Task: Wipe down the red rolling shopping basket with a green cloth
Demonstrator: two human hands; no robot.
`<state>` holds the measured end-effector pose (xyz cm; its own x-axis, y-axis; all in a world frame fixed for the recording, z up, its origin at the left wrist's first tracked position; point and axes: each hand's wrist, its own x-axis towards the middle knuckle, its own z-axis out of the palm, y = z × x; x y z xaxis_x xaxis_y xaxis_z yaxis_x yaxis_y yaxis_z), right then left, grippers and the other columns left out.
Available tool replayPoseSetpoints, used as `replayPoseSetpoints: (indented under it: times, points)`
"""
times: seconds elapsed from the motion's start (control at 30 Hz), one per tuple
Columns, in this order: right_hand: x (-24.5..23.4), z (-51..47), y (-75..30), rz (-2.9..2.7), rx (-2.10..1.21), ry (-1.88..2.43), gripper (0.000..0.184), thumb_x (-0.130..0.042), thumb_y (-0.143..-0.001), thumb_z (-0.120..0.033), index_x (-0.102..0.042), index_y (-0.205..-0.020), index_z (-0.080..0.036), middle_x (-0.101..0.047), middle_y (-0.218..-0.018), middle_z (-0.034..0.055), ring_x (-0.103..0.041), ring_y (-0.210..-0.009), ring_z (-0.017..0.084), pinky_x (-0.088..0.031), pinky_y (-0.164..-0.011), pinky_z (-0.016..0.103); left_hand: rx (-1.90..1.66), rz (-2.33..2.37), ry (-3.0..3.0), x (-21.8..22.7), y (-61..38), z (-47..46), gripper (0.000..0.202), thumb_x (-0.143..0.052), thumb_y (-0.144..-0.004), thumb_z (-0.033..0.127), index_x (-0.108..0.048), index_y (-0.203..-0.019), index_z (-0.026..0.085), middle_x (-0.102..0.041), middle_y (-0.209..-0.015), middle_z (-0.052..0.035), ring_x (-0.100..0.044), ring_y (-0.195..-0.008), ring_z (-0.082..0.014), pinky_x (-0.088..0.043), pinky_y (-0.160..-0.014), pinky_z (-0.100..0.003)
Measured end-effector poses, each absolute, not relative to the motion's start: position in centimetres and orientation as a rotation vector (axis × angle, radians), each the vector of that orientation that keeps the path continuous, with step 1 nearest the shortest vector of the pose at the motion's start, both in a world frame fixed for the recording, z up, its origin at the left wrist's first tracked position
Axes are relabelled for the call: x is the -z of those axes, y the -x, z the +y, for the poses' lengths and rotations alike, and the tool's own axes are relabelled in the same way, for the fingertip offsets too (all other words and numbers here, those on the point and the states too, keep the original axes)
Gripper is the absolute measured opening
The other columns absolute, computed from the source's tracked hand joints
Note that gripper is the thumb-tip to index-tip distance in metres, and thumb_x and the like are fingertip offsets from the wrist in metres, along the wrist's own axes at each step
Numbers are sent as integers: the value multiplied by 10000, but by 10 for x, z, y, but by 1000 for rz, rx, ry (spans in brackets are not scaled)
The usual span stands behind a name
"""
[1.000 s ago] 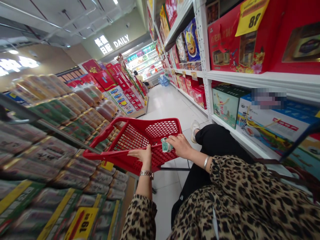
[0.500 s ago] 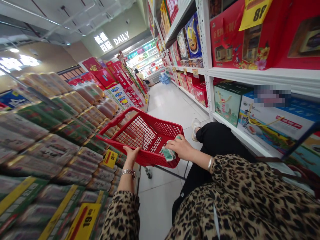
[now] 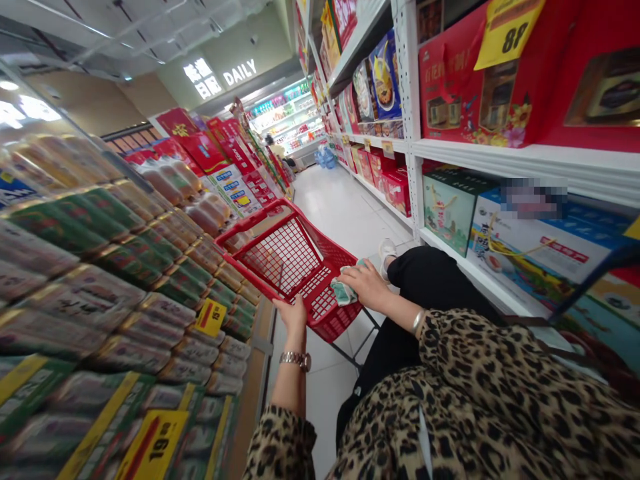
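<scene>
A red plastic shopping cart (image 3: 325, 250) with latticed sides stands tilted in view just in front of me; its basket shows no goods. My left hand (image 3: 293, 317) is closed over the cart's near rim, fingers partly hidden behind it. At the rim's right corner, my right hand (image 3: 367, 285) is closed on a crumpled green-and-white cloth (image 3: 344, 292), which presses against the rim. Below the basket, a dark metal frame leg (image 3: 345, 355) shows.
Stacked packaged goods (image 3: 100, 293) with yellow price tags (image 3: 211, 317) line the left. White shelves (image 3: 480, 152) holding gift boxes (image 3: 530, 250) run along the right. A tiled aisle (image 3: 333, 193) leads to lit shelving (image 3: 287, 117). My shoe (image 3: 386, 257) is right of the cart.
The cart has swung round, its near left side shifting right, away from the stacked goods. My left hand has moved right with the rim. The right hand with the cloth has risen slightly.
</scene>
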<state>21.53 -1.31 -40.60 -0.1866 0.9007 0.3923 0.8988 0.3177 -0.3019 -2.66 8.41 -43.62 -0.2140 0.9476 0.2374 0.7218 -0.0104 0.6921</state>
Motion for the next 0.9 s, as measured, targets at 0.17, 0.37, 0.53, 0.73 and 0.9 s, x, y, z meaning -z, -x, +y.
replayPoseSetpoints:
  times: [0.17, 0.37, 0.53, 0.73, 0.9]
  points:
    - [409, -20, -177, -2271, 11, 1297, 489, -512, -930, -79, -597, -1381, -249, -626, -1377, 100, -588, -1124, 244, -322, -1093, 479, -1110, 1965, -1599, 438, 13, 79, 612, -486, -889, 241, -337, -1470, 120, -636, -1337, -187, -666, -1169, -242, -527, -1023, -377]
    - [413, -22, -149, -2395, 127, 1219, 511, -458, -997, -100, -529, -1426, -367, -639, -1367, 70, -620, -1085, 226, -318, -1112, 545, -1090, 1913, -1618, 423, 22, 89, 578, -526, -852, 207, -442, -1420, 141, -687, -1275, -147, -670, -1155, -233, -509, -1048, -365]
    - [409, -22, -189, -2338, 97, 1352, 525, -480, -986, -86, -567, -1371, -432, -627, -1406, 9, -563, -1227, 242, -201, -1163, 635, -1071, 1889, -1625, 418, 31, 95, 534, -546, -840, 209, -521, -1366, 123, -678, -1301, -160, -658, -1181, -255, -495, -1062, -384]
    - [396, -24, -236, -2184, 27, 1594, 495, -482, -963, -49, -655, -1263, -402, -622, -1418, -19, -462, -1344, 289, -121, -1146, 721, -1074, 1841, -1620, 414, 33, 99, 516, -527, -836, 185, -561, -1348, 130, -708, -1258, -137, -672, -1156, -243, -505, -1053, -372]
    - [393, -27, -215, -2240, -81, 1540, 430, -498, -974, -100, -656, -1290, -344, -607, -1431, 18, -572, -1194, 258, -257, -1149, 590, -1082, 1823, -1616, 415, 29, 96, 549, -526, -827, 173, -551, -1375, 135, -703, -1278, -129, -666, -1167, -247, -499, -1066, -378]
